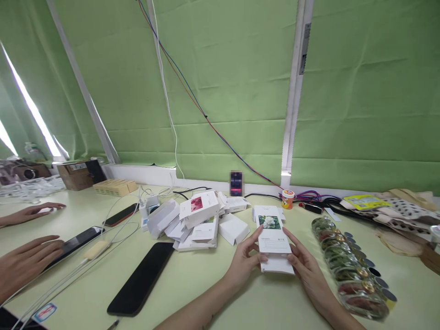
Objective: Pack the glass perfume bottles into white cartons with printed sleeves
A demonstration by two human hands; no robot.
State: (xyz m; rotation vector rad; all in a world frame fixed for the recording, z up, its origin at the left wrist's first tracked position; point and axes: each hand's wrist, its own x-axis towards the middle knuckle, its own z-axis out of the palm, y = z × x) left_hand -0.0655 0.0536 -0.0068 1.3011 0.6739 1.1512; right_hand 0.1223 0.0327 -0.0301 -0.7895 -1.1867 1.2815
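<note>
Both of my hands are round a white paper box (274,245) that has a picture of a white flower on its face. My left hand (248,253) grips its left edge, thumb near the lower end. On the opposite edge my right hand (303,257) holds it the same way. The box's lower end shows a plain white flap or panel. Right behind it lies another white box (263,211), partly covered by the held one. To the left is a heap of white boxes, one with a pink-red flower picture (199,204) on top.
Right of my hands runs a row of clear oval containers (362,295) with green and reddish contents, beside dark round discs. A black phone (141,279) lies left. Another person's hands (29,261) rest at far left near a tablet-like device and white cables. An orange tub (288,200) stands behind.
</note>
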